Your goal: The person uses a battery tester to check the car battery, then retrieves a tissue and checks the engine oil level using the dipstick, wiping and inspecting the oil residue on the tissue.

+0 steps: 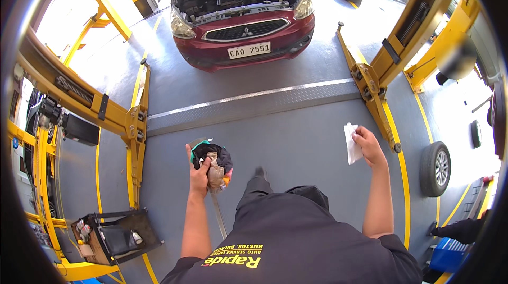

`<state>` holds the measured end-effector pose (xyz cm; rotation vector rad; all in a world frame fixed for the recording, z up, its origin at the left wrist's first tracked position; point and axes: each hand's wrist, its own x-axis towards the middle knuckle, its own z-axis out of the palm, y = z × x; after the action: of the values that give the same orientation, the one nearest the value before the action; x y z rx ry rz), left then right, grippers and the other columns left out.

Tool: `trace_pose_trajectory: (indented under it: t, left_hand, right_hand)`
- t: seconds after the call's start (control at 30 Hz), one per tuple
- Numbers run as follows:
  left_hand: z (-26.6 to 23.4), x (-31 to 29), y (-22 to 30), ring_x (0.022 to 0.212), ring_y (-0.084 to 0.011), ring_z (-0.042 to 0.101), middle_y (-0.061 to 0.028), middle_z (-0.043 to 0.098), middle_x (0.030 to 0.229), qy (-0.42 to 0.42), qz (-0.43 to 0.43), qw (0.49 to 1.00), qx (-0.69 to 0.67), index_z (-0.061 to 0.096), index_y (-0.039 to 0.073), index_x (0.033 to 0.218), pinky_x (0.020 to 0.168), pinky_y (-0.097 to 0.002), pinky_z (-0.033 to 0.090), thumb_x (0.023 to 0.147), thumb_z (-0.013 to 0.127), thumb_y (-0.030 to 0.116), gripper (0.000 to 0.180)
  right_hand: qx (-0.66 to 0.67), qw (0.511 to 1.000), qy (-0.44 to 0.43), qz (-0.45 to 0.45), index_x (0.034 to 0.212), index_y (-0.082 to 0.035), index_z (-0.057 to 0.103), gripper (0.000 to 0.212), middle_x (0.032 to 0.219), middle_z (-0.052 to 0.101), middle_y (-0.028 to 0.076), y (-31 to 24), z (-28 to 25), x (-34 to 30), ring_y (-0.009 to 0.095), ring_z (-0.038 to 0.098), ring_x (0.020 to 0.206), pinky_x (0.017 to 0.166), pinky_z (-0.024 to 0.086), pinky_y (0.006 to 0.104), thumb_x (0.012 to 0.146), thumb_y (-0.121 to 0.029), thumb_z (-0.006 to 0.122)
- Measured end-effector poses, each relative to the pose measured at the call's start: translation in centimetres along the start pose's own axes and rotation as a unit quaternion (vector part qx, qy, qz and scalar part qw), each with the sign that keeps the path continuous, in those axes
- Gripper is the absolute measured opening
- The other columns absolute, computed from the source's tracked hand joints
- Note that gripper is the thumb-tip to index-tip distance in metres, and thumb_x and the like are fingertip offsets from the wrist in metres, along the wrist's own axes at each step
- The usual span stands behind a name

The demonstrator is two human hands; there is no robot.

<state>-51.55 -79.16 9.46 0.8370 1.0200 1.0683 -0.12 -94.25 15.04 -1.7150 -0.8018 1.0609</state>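
Observation:
My left hand [199, 177] is closed round a crumpled bundle of rags [224, 158], mostly black and tan with bits of green, pink and orange. A flat grey edge shows behind the bundle's top. Below the bundle, a thin grey strip [218, 215] runs down beside my forearm; whether my hand holds it I cannot tell. Out to the right, my right hand [369, 145] pinches a folded white sheet [352, 143], paper or thin cloth, which hangs from the fingers. Both hands are held above the grey floor, well apart from each other.
Ahead stands a dark red car [244, 35] with its hood up, beyond a metal floor ramp [254, 101]. Yellow lift posts [79, 93] and low arms [373, 93] flank me. A wheel [436, 169] stands at right; a black tool cart [127, 236] is at lower left. Another person's dark sleeve [463, 229] shows at lower right.

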Motion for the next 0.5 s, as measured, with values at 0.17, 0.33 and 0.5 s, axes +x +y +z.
trace_pose_trajectory:
  t: [0.17, 0.33, 0.5]
  left_hand:
    - [2.8, 20.9, 1.8, 0.13, -0.0224, 0.052, -0.0098, 0.046, 0.15, -0.036, 0.008, 0.996, 0.079, -0.002, 0.021, 0.165, 0.111, -0.0354, 0.044, 0.1, 0.061, 0.006, 0.092]
    - [14.4, 43.5, 9.0, 0.133, -0.0232, 0.048, -0.0109, 0.036, 0.157, -0.136, -0.011, 0.979, 0.151, -0.005, 0.015, 0.165, 0.113, -0.0336, 0.04, 0.097, 0.065, 0.006, 0.098]
    - [25.6, 61.5, 13.1, 0.13, -0.019, 0.05, -0.0113, 0.046, 0.149, -0.276, -0.016, 0.945, 0.172, -0.004, 0.012, 0.165, 0.11, -0.0298, 0.039, 0.095, 0.071, 0.011, 0.103]
  right_hand:
    - [0.03, 0.999, -0.032, 0.004, 0.109, -0.002, 0.061, 0.012, 0.094, 0.06, 0.001, -6.2, 4.1, 18.9, 0.007, 0.056, 0.085, 0.077, 0.047, 0.0229, 0.1, -0.009, 0.058]
    - [0.127, 0.99, 0.031, 0.056, 0.11, -0.002, 0.06, 0.013, 0.092, 0.061, -0.001, -7.5, 4.9, 31.8, 0.008, 0.058, 0.082, 0.075, 0.049, 0.0249, 0.1, -0.01, 0.058]
    - [0.273, 0.96, 0.021, 0.062, 0.113, -0.004, 0.061, 0.017, 0.094, 0.061, 0.0, -14.8, 6.4, 46.4, 0.009, 0.06, 0.084, 0.073, 0.051, 0.0253, 0.098, -0.013, 0.059]
